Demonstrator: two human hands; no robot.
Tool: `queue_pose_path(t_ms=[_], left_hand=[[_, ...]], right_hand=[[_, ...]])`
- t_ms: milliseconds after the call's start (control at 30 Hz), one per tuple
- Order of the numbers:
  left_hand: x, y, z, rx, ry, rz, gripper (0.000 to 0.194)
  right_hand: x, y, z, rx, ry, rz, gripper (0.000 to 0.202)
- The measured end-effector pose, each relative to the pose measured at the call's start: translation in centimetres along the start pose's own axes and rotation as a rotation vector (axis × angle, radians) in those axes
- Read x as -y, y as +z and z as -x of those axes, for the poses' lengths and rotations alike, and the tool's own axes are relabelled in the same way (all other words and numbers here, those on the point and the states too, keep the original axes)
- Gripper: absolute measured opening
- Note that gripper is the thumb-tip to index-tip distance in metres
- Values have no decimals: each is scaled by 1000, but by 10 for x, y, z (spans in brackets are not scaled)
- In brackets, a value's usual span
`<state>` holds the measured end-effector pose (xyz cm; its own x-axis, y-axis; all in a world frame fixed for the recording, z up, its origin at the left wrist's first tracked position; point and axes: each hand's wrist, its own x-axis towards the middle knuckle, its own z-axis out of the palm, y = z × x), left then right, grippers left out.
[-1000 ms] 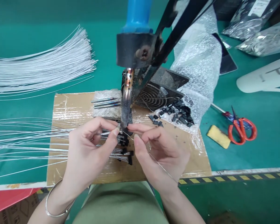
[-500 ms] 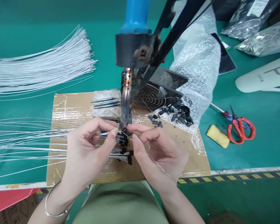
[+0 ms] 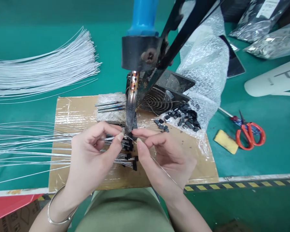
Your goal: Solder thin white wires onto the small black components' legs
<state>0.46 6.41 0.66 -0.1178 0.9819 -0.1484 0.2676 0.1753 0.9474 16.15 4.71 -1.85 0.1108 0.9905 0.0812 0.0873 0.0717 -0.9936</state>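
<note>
Left hand (image 3: 94, 158) and right hand (image 3: 169, 151) near each other at the iron (image 3: 131, 111)

Nearest, the board's (image 3: 70, 111) front edge runs along the table edge (image 3: 215, 186). Above the board, left finger and thumb pinch a wire (image 3: 108, 139); right thumb and bent fingers hold a strand (image 3: 166, 172). Only a narrow gap parts the hands beneath the iron's tip. Beyond are black bits (image 3: 189, 120) and a fan (image 3: 159, 101); scissors (image 3: 251, 135) lie past the board's right edge.

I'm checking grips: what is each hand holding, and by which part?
The left hand pinches a white wire near its end; the right hand holds a thin silvery wire slightly back from its tip.
</note>
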Motion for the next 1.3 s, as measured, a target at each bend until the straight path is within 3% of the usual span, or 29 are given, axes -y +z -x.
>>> queue_pose_path(t_ms=[567,1300], left_hand=[[3,3,-2,31,-3,16,15],[0,1,-1,27,25,12,15]], right_hand=[[-2,1,3,-13,4,15,19],[-9,7,6,-81,-163,90,16]])
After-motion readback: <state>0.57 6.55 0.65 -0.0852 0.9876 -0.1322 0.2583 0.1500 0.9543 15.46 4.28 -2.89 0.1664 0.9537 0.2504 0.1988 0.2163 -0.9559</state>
